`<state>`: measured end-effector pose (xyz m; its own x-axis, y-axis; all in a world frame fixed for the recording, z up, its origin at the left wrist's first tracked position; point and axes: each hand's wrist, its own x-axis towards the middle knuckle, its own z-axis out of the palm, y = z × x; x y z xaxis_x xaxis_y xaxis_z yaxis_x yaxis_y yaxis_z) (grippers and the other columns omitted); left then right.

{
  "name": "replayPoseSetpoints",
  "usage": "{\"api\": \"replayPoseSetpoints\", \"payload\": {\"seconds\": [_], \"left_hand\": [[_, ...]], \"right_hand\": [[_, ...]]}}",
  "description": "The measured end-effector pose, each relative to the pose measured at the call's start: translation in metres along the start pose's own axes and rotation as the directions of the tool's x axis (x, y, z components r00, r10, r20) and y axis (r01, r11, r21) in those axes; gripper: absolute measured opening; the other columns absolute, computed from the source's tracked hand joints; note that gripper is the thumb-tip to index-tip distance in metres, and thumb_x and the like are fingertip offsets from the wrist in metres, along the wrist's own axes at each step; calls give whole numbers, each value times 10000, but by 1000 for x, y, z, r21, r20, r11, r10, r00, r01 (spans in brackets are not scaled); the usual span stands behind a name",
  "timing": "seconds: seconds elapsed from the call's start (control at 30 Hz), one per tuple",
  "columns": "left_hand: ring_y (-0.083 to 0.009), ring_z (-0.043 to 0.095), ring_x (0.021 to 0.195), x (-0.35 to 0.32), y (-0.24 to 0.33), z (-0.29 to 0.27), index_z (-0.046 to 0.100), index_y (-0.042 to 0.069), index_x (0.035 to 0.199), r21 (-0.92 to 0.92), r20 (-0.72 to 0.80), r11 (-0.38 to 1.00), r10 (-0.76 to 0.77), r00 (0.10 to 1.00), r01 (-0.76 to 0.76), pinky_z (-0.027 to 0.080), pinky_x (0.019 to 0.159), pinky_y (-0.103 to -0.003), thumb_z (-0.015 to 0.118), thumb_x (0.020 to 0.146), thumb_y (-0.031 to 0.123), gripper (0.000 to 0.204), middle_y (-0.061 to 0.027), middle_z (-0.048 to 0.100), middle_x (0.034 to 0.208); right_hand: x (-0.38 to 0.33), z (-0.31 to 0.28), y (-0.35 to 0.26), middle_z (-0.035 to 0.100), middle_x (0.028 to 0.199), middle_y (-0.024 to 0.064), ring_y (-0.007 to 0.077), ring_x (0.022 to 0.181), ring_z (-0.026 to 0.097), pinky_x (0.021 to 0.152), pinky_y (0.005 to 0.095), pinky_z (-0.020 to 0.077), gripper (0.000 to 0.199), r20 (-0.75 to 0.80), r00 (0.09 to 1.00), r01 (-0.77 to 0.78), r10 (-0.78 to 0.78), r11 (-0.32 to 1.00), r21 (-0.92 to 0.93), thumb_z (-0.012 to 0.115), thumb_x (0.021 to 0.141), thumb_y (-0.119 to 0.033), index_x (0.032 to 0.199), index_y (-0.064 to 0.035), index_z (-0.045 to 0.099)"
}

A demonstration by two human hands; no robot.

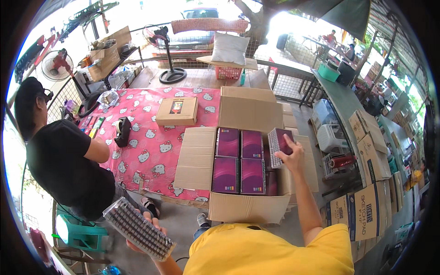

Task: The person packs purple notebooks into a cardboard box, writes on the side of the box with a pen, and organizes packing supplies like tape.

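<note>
An open cardboard box (247,208) stands in front of me with its flaps spread. Stacks of purple spiral notebooks (225,175) fill its left and middle columns; a lower purple cover shows at the right side. Over that right side, my right hand (294,158) is closed around a purple stack of spiral notebooks (276,147), its coil bindings facing left. At lower left, away from the box, my left hand (155,223) grips a thick bundle of spiral notebooks (137,229), tilted, with rows of dark coils facing up. Part of this hand is hidden under the bundle.
Left of the box, a pink-clothed table (151,158) bears a closed carton (178,111) and a black tape dispenser (122,132). A person in black (59,160) stands at its left side, near a green stool (80,231). Cartons (362,211) are stacked at right.
</note>
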<state>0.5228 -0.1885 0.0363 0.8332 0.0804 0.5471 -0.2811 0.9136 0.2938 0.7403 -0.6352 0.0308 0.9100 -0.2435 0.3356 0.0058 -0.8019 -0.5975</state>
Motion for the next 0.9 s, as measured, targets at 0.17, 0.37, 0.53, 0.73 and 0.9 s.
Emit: {"api": "replayPoseSetpoints", "payload": {"seconds": [0.17, 0.37, 0.53, 0.73, 0.9], "left_hand": [[-343, 490, 1091, -14, -7, 1, 115, 48, 1507, 82, -46, 995, 62, 997, -58, 489, 791, -529, 571, 905, 452, 856, -191, 377, 1267], [-340, 466, 1082, -34, 12, 2, 129, 66, 1500, 115, -148, 991, 82, 986, -65, 494, 819, -531, 647, 874, 391, 875, -176, 360, 1248], [-356, 452, 1122, -49, 28, 10, 244, 40, 1453, 175, -202, 980, 127, 971, -91, 501, 885, -524, 647, 860, 435, 818, -184, 352, 1267], [-481, 13, 1438, -50, 34, -6, -10, 101, 1532, -253, 1, 962, 105, 994, -102, 48, 1128, -663, 501, 934, 410, 846, -225, -32, 1580], [-495, 108, 1426, -53, 30, -12, 168, 78, 1527, -64, -61, 972, 223, 973, -227, 169, 1106, -666, 439, 928, 486, 773, -233, 176, 1561]], "right_hand": [[6, 40, -12, 485, 1235, 427, 485, 1245, 435, 1068, 504, 344, 768, -5, 1000, 2, -4, 967, -256, 805, 607, -328, 1321, -151, 588], [30, 64, -9, 455, 1281, 415, 487, 1278, 407, 1114, 510, 291, 759, 52, 995, -64, 81, 960, -274, 741, 640, -362, 1343, -138, 565], [37, 51, -11, 621, 1143, 300, 427, 1215, 490, 1111, 483, 297, 733, 167, 980, -49, 111, 940, -337, 701, 657, -417, 1322, -131, 585], [53, 68, -7, 669, 1072, 241, 381, 1121, 531, 1067, 452, 333, 702, 69, 995, -42, 74, 924, -381, 705, 669, -431, 1294, -126, 608], [27, 36, -25, 645, 1172, 218, 382, 1222, 480, 1093, 459, 316, 715, 220, 952, -119, 212, 920, -373, 713, 682, -426, 1318, -124, 585]]}}
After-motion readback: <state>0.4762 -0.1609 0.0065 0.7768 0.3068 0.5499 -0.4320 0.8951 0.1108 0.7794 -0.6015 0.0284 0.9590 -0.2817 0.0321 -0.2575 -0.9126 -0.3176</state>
